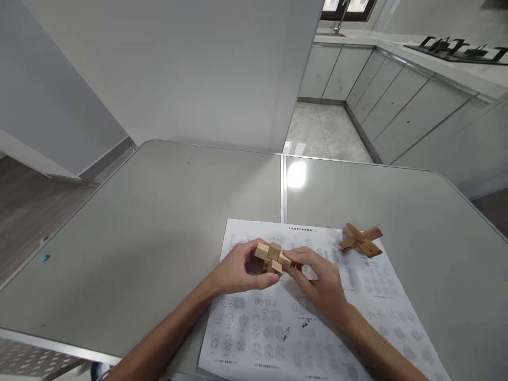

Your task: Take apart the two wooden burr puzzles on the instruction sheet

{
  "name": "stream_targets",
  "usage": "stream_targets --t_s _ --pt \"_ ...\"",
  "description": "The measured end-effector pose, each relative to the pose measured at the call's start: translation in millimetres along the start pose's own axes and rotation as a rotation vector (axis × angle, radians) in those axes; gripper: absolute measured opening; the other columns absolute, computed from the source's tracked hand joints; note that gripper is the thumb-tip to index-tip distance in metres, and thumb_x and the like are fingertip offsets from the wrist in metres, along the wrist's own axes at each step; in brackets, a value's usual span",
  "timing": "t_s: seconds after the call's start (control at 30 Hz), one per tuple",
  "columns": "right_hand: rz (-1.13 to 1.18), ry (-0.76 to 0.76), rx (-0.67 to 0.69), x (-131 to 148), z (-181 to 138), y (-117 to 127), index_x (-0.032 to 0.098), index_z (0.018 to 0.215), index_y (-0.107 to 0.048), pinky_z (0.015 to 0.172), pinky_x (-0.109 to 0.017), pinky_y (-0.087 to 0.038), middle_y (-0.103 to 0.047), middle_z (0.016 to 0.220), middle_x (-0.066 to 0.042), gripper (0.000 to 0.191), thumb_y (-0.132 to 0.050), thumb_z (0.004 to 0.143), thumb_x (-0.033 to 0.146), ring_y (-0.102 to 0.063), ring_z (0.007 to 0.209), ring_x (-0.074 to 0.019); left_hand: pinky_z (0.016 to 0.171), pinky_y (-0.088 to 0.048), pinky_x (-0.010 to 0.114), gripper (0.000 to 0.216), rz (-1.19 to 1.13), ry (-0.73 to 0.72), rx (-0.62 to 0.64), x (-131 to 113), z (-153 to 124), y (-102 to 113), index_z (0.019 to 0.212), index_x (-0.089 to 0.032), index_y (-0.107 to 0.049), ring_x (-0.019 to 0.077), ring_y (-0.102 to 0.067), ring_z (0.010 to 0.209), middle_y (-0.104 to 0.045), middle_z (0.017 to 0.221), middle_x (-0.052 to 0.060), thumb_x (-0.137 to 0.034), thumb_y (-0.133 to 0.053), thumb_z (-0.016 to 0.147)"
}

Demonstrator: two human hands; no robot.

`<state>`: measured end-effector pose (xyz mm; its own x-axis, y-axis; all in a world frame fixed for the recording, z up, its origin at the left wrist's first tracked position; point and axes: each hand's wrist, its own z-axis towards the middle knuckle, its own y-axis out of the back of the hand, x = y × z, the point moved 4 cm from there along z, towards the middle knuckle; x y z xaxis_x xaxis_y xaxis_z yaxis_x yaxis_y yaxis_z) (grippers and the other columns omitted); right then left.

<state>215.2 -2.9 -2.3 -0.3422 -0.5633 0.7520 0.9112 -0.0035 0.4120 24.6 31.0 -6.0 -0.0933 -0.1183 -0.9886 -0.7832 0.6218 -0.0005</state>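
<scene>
Head view: our left hand and right hand clamp the pale wooden interlocking burr puzzle mid-assembly over the printed white instruction sheet; next, careful alignment.

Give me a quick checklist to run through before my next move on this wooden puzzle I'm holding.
1. Both hands on the wooden puzzle: ok, left hand and right hand pinch it from either side.
2. Puzzle held above the instruction sheet: ok.
3. Sheet flat on the table: ok.
4. Second wooden cross apart from the hands: ok, lying on the sheet's far right corner.
5. Diagrams readable: cannot tell, print too small.
</scene>
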Motion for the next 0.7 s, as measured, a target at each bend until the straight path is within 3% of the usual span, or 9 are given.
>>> stream_targets --t_s 0.1,0.2,0.33,0.43,0.57,0.7 --pt "0.082 -0.052 0.049 -1.0 0.2 -1.8 0.03 0.131 -0.065 0.063 -0.035 -0.061 -0.074 0.104 -0.007 0.028 -0.06 0.105 0.02 -0.072 0.081 -0.0209 0.07 -0.047 0.029 0.041 0.013 0.011 -0.023 -0.6 0.3 0.3 0.115 -0.02 -0.067 0.0154 -0.056 0.078 -0.062 0.09 0.001 -0.042 -0.081 0.083" --pt "0.211 -0.179 0.121 -4.0 -0.7 -6.4 0.032 0.143 -0.059 0.066 -0.034 -0.062 -0.062 0.13 -0.013 0.04 -0.065 0.103 0.032 -0.07 0.094 -0.0228 0.079 -0.051 0.033 0.053 0.064 -0.006 -0.105 -1.9 0.8 3.1 0.126 -0.022 -0.066 0.0192 -0.062 0.089 -0.069 0.103 0.006 -0.046 -0.084 0.082" --pt "0.394 -0.357 0.147 -9.1 -2.7 -11.4 0.034 0.145 -0.055 0.071 -0.034 -0.063 -0.052 0.148 -0.013 0.044 -0.066 0.102 0.042 -0.069 0.099 -0.022 0.083 -0.052 0.034 0.066 0.117 -0.01 -0.137 -1.2 0.9 4.4 0.139 -0.024 -0.062 0.0206 -0.065 0.092 -0.073 0.108 0.006 -0.043 -0.087 0.08" --pt "0.493 -0.493 0.171 -13.4 -4.2 -14.0 0.034 0.144 -0.053 0.081 -0.037 -0.064 -0.067 0.131 -0.01 0.048 -0.07 0.1 0.04 -0.072 0.093 -0.0206 0.075 -0.05 0.031 0.061 0.124 0.018 -0.109 1.1 0.0 3.4 0.145 -0.026 -0.059 0.0173 -0.062 0.081 -0.072 0.095 0.001 -0.043 -0.078 0.09" --pt "0.538 -0.576 0.172 -16.1 -4.7 -13.9 0.032 0.139 -0.054 0.099 -0.044 -0.061 -0.074 0.116 -0.006 0.051 -0.079 0.094 0.036 -0.074 0.105 -0.0235 0.073 -0.049 0.029 0.045 0.14 0.006 -0.166 1.2 -1.4 5.0 0.141 -0.025 -0.061 0.0161 -0.062 0.078 -0.071 0.091 0.0 -0.043 -0.065 0.1" --pt "0.358 -0.513 0.13 -16.6 -3.9 -12.4 0.029 0.137 -0.054 0.086 -0.041 -0.063 -0.068 0.085 0.001 0.053 -0.081 0.091 0.033 -0.07 0.082 -0.0211 0.069 -0.046 0.028 0.036 0.138 -0.036 -0.317 -1.8 -0.4 12.7 0.125 -0.02 -0.066 0.014 -0.058 0.07 -0.069 0.085 0.001 -0.048 -0.058 0.104"
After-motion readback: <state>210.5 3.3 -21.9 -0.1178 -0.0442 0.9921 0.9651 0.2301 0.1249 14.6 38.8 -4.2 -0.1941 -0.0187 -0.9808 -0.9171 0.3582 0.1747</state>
